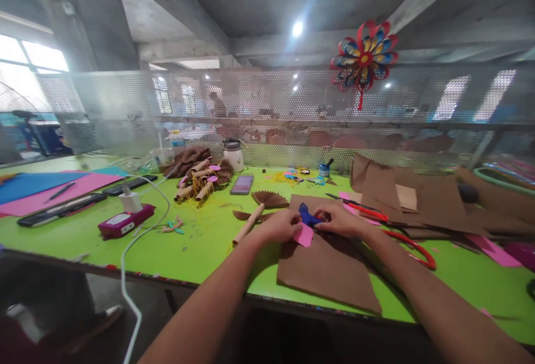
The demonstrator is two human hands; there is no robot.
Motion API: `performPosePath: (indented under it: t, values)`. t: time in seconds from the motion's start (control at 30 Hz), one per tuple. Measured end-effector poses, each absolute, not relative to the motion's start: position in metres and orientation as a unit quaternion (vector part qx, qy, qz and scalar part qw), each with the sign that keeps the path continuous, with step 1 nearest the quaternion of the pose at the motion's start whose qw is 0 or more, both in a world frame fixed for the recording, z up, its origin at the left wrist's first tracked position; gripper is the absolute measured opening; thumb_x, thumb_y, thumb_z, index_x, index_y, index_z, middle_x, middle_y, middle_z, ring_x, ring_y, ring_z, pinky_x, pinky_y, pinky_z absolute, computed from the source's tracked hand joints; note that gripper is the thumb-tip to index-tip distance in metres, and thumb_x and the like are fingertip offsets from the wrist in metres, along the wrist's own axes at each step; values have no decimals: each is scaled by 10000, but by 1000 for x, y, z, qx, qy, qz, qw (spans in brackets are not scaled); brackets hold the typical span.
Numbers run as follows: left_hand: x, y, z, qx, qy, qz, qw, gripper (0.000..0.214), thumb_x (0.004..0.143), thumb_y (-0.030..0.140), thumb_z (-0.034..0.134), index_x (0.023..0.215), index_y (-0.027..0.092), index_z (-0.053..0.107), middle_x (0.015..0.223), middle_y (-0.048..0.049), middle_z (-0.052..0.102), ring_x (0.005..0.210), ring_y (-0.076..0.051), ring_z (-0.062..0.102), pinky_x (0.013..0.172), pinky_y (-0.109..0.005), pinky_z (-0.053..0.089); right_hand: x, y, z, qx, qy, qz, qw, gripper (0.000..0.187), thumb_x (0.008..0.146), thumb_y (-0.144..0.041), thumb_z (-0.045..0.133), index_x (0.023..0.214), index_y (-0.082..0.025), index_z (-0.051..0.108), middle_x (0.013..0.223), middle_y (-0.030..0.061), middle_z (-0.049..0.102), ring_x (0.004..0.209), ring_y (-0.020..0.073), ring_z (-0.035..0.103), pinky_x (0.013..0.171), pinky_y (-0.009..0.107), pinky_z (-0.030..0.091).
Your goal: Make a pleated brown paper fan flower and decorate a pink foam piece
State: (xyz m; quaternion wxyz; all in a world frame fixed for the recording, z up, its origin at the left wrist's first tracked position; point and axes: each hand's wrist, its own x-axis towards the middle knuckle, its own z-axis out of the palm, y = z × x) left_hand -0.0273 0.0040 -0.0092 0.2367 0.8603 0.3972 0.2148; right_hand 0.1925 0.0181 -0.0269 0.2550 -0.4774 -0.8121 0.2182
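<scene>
Both hands are close together over a brown cardboard sheet at the table's front edge. My left hand has its fingers closed at the edge of a small pink paper piece. My right hand pinches the lower right part of a dark blue cut-out piece, which lies against the pink one. Its exact shape is partly hidden by the fingers. Just left of the hands lie a cardboard tube and a pleated brown paper fan.
Red-handled scissors lie right of the cardboard. Stacked brown cardboard covers the right side. Cardboard tubes are heaped at centre left. A purple power strip with a white cable sits left, the cable hanging over the edge.
</scene>
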Motion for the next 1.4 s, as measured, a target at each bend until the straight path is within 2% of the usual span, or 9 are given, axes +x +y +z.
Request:
performPosePath:
  t: [0.23, 0.4, 0.63, 0.83, 1.0, 1.2, 1.4]
  values:
    - [-26, 0, -8, 860, 405, 209, 229, 93, 704, 154, 512, 723, 182, 598, 678, -37, 603, 578, -148, 501, 516, -241, 297, 192, 21, -32, -484, -803, 233, 257, 169, 646, -299, 664, 745, -176, 605, 680, 26, 647, 593, 153, 546, 557, 257, 393]
    - [-25, 1, -12, 846, 393, 245, 264, 105, 709, 148, 528, 725, 177, 628, 636, -30, 610, 547, -137, 509, 514, -230, 339, 195, 23, -34, -491, -802, 203, 272, 246, 614, -347, 698, 766, -168, 624, 668, 19, 629, 589, 147, 523, 552, 255, 381]
    - [-25, 6, -11, 794, 395, 290, 360, 189, 756, 213, 523, 866, 132, 655, 631, -37, 599, 515, -122, 516, 479, -220, 365, 194, 20, -16, -512, -772, 154, 344, 371, 743, -493, 556, 723, -137, 660, 651, 40, 622, 600, 146, 509, 554, 262, 367]
    - [-25, -1, 3, 759, 396, 330, 397, 250, 736, 259, 591, 914, 95, 654, 615, -23, 583, 514, -106, 503, 499, -221, 374, 182, 9, -13, -474, -786, 222, 329, 377, 737, -493, 570, 749, -140, 702, 685, 34, 651, 626, 144, 533, 551, 243, 374]
    - [-24, -4, 4, 731, 363, 345, 464, 282, 710, 189, 616, 975, 94, 624, 669, -18, 599, 559, -88, 525, 539, -205, 410, 180, 8, -16, -452, -781, 266, 338, 370, 736, -485, 580, 722, -132, 689, 625, 13, 621, 558, 114, 496, 512, 223, 350]
    - [-24, 7, -6, 709, 324, 361, 512, 416, 661, 133, 650, 1070, 110, 583, 707, -11, 612, 605, -89, 554, 593, -220, 420, 181, 7, -15, -429, -765, 308, 367, 339, 726, -458, 601, 664, -129, 651, 552, -9, 563, 510, 93, 455, 495, 217, 323]
    - [-26, 7, -3, 737, 305, 324, 509, 510, 644, 134, 658, 1145, 114, 565, 698, -19, 623, 609, -107, 561, 596, -236, 430, 180, 5, -11, -431, -760, 319, 368, 320, 720, -441, 608, 653, -128, 625, 537, -17, 527, 514, 90, 447, 497, 215, 323]
